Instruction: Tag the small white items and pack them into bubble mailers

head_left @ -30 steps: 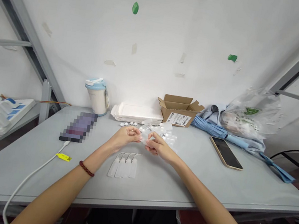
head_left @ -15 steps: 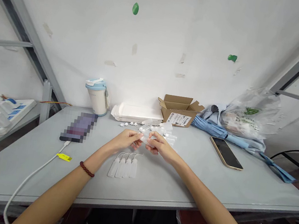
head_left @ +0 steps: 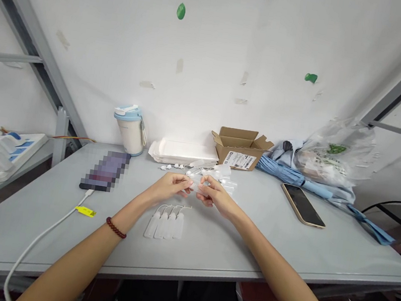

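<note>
Between my two hands is a small translucent plastic bottle (head_left: 195,186). My left hand (head_left: 171,187) pinches its left end with thumb and fingers, and my right hand (head_left: 215,194) grips its right end. Fingers cover much of the bottle, so its tip is hard to make out. Below the hands, a row of several similar bottles (head_left: 164,226) lies side by side, their thin bent tubes (head_left: 173,208) pointing away from me. Just beyond my fingers lies a loose pile of clear bottles (head_left: 223,170). Small white caps (head_left: 171,167) are scattered left of that pile.
White flat packs (head_left: 185,152) and an open cardboard box (head_left: 239,155) stand along the wall. To the left are a tumbler (head_left: 130,131) and a phone (head_left: 106,170) on a cable. Another phone (head_left: 303,205), a blue umbrella (head_left: 294,175) and a plastic bag (head_left: 336,150) lie right.
Both hands keep the bottle in nearly the same place, with only slight finger movement. The other things on the table have not moved.
</note>
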### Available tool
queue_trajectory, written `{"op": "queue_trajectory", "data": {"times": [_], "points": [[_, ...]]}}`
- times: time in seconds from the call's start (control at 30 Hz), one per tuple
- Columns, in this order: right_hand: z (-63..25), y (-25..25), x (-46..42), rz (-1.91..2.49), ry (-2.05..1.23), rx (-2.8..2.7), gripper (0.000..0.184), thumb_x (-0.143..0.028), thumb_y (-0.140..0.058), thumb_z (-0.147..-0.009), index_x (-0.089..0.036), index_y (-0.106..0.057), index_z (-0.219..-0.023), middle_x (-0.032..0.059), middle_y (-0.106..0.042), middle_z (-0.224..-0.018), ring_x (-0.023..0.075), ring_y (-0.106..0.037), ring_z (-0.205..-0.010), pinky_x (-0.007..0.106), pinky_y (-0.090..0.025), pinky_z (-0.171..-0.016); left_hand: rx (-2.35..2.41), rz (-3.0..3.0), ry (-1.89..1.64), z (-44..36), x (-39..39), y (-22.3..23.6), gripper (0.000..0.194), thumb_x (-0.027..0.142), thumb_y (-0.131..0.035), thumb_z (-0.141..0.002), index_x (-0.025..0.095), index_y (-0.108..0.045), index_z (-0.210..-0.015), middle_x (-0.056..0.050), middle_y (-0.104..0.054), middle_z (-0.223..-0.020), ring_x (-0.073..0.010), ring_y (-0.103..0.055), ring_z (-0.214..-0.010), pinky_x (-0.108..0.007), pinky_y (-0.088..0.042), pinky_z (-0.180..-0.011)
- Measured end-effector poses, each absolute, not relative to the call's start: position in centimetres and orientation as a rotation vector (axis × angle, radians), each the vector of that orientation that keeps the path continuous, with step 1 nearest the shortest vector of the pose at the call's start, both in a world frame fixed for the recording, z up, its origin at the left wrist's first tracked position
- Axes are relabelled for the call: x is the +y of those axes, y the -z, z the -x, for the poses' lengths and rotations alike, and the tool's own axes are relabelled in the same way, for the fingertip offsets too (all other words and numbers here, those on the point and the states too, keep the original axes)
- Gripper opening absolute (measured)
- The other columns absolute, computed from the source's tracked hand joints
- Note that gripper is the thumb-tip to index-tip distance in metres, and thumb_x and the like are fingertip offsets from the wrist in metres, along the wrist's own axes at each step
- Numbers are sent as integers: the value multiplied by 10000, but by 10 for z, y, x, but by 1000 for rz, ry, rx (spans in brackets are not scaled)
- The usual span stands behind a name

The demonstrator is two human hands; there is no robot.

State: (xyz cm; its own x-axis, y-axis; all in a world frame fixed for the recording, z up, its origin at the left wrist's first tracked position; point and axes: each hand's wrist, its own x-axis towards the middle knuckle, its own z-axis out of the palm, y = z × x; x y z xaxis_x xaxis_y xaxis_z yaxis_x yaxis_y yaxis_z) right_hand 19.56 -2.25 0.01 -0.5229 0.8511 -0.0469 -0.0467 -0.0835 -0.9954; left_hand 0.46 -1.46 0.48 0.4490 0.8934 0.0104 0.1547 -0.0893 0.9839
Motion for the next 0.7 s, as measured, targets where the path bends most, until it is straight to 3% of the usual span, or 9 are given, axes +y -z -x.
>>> {"op": "queue_trajectory", "data": {"times": [0.17, 0.5, 0.7], "points": [[-196, 0, -23, 883, -1689, -1536, 270, -412, -561, -802, -236, -360, -834, -72, -476, -581, 56, -252, -458, 204, -164, -452, 1031, -1642, -750, -4, -13, 0, 460, 577, -533, -780, 135, -602, -676, -53, -621, -698, -141, -566, -610, -276, -480, -603], [-195, -3, -26, 945, -1698, -1517, 278, -428, -552, -806, -245, -343, -829, -93, -434, -557, 48, -227, -439, 196, -152, -449, 909, -1804, -845, -3, -14, -7, 285, 391, -628, -740, 141, -653, -875, -53, -645, -878, -168, -571, -783, -320, -473, -756], [-195, -5, -25, 943, -1703, -1497, 266, -423, -537, -816, -243, -341, -821, -103, -415, -536, 44, -217, -426, 198, -150, -444, 949, -1740, -806, -3, -12, -1, 370, 497, -535, -800, 142, -637, -820, -66, -649, -853, -162, -576, -735, -286, -490, -650]]}}
